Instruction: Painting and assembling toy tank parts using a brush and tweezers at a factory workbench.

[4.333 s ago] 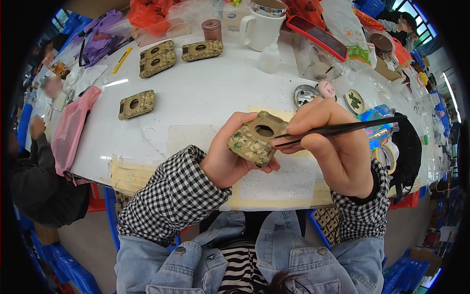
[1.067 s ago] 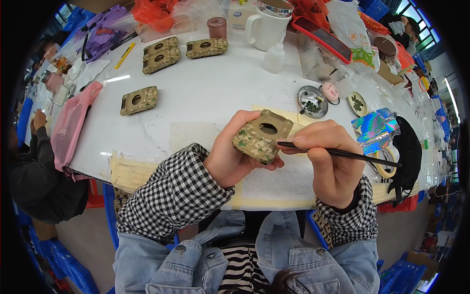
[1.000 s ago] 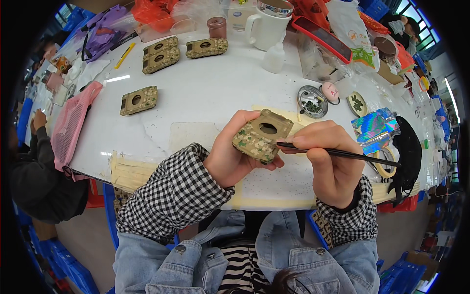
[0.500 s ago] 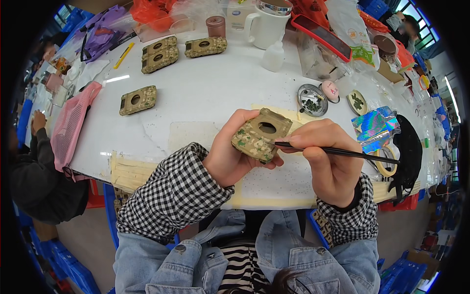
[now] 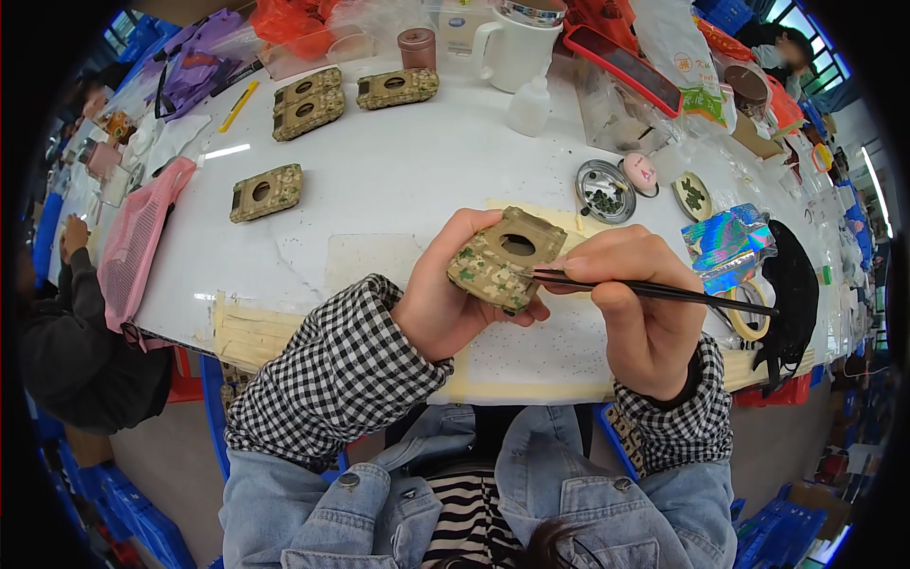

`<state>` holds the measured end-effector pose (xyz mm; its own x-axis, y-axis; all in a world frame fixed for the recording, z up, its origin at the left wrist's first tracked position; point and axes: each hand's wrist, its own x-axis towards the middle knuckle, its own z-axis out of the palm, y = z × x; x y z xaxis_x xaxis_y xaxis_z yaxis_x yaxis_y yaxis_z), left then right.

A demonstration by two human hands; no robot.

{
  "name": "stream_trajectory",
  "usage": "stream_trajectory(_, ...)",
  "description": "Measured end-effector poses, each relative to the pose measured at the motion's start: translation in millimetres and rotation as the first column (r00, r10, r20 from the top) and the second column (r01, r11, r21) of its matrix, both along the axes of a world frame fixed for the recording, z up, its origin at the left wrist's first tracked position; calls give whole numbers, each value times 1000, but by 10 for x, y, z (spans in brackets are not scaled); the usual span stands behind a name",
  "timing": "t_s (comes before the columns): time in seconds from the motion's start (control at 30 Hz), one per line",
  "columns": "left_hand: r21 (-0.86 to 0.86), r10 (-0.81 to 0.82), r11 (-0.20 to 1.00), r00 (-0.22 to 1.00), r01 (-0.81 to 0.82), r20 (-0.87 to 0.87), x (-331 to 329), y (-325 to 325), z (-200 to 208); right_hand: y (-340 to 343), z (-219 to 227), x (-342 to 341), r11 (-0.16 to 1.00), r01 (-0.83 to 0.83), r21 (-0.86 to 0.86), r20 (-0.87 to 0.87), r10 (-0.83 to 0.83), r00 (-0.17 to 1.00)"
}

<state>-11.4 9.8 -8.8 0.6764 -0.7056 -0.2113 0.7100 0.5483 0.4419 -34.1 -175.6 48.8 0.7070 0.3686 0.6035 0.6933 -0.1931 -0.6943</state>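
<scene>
My left hand point(image 5: 438, 294) grips a camouflage toy tank hull point(image 5: 491, 268), its round opening facing up and its near end tilted down. Pinched in my right hand point(image 5: 645, 308) is a pair of black tweezers point(image 5: 682, 295), their tips at the right side of the hull. Whether the tips hold anything is too small to tell. A matching tank hull point(image 5: 266, 192) lies to the left, and several more point(image 5: 398, 88) sit at the back. Right of my hands stand a round metal tin point(image 5: 590, 180) and a pale dish point(image 5: 682, 201), both with small dark green pieces.
A white mug point(image 5: 523, 55), a small white bottle point(image 5: 530, 109) and a red-cased phone point(image 5: 623, 69) stand at the back. A pink mesh pouch point(image 5: 142, 247) lies left, a shiny foil packet point(image 5: 728, 248) and black cloth point(image 5: 790, 294) right. Another person's sleeve point(image 5: 87, 303) shows at far left.
The tweezers' two arms now show apart, where they looked closed together before. The tank hull and both hands have barely shifted.
</scene>
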Motion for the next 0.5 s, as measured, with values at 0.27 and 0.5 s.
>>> stream_trajectory(0.27,21,16,1000,1000,-16,-2,-4,-4,1,11,14,-17,1000,-4,5,-34,4,999)
stream_trajectory(0.5,11,5,1000,1000,-5,11,-8,-4,11,4,-35,-38,990,-5,144,-124,23,992)
